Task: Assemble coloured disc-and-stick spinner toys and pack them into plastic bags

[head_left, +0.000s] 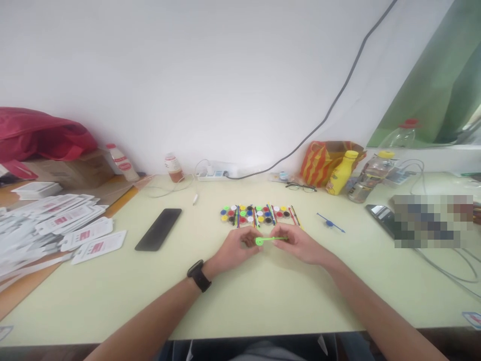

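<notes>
Between my two hands is a bright green plastic piece, a small round disc point(259, 241) with a thin green stick point(268, 239) running to the right. My left hand point(240, 245) pinches the disc end between thumb and fingers. On the stick end, my right hand point(298, 243) has its fingertips closed; part of the stick is hidden by them. Just beyond both hands lie small coloured discs point(243, 214) in groups, with bundles of thin coloured sticks point(273, 214) between them. To the right rests a blue stick with a round disc point(329, 223) at its middle.
A black phone point(159, 229) lies left of my hands, and white printed cards point(86, 234) pile up farther left. Along the wall stand a power strip point(214, 174), glasses point(300, 187), a yellow bottle point(341, 173) and a clear bottle point(370, 178). Another device point(383, 215) with cables sits right.
</notes>
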